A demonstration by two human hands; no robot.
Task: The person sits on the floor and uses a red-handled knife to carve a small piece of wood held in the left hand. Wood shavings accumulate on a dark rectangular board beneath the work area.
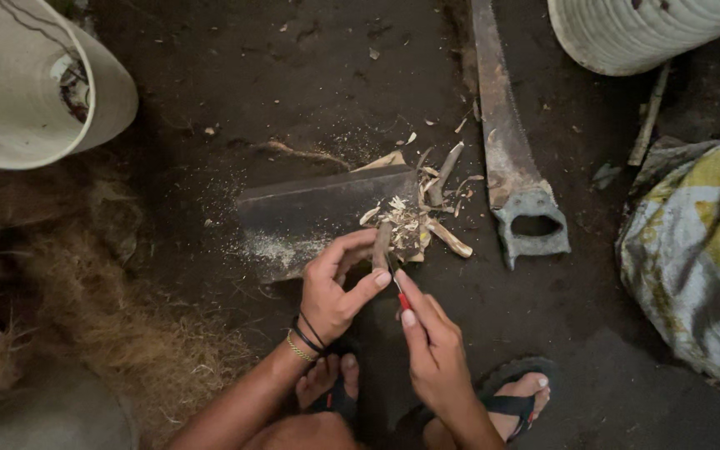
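Observation:
My left hand [337,283] grips a short brown wooden stick [382,246] upright over a dark flat block [318,212] on the dirt floor. My right hand [431,342] holds a small red-handled blade [402,298] against the stick's lower part, thumb and forefinger pinched on it. Pale wood shavings [414,218] lie piled on and beside the block's right end, just beyond the stick. Black and gold bracelets circle my left wrist.
A rusty hand saw [506,142] lies to the right of the block. White woven containers stand at top left [22,87] and top right [635,29]. A patterned sack [702,250] is at right, coconut fibre [85,308] at left. My sandalled feet [510,400] are below.

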